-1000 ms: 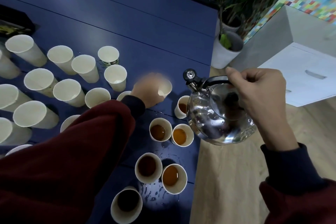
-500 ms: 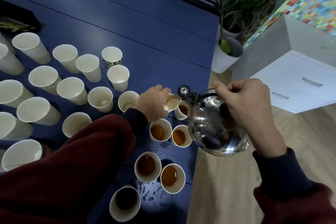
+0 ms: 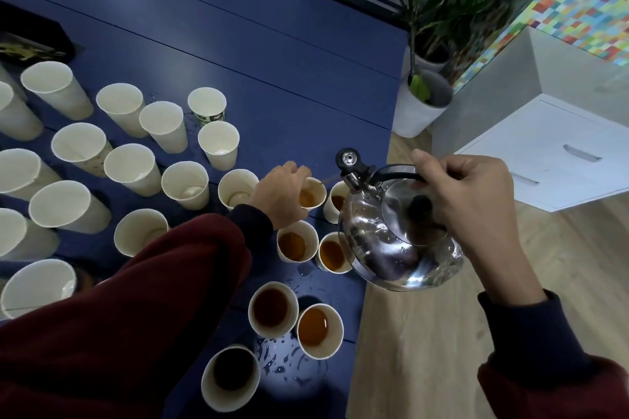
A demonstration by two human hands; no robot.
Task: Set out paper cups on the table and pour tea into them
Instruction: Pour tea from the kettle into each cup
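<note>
Left hand [image 3: 284,194] is wrapped round the side of the paper cup [image 3: 311,194] at the right end of the worktop [image 3: 272,54]. Can't tell if the cup is lifted or resting.

Right hand [image 3: 466,194] is clenched on the black handle of the kettle [image 3: 398,235], which hangs tilted over the worktop's right edge.

Key relation: the spout [image 3: 350,163] sits just right of the cup's rim, pointing left. A thin stream crosses leftward into the cup mouth. Amber tea shows in the cup, so I judge this mid-pour.

Filled cups [image 3: 272,308] cluster on the near side. The next empty cup [image 3: 238,189] is just left of the left hand, which is the nearer hand; the kettle would have to travel left.

A puddle [image 3: 289,360] lies among the near cups, so there's spill risk if the stream drifts.
</note>
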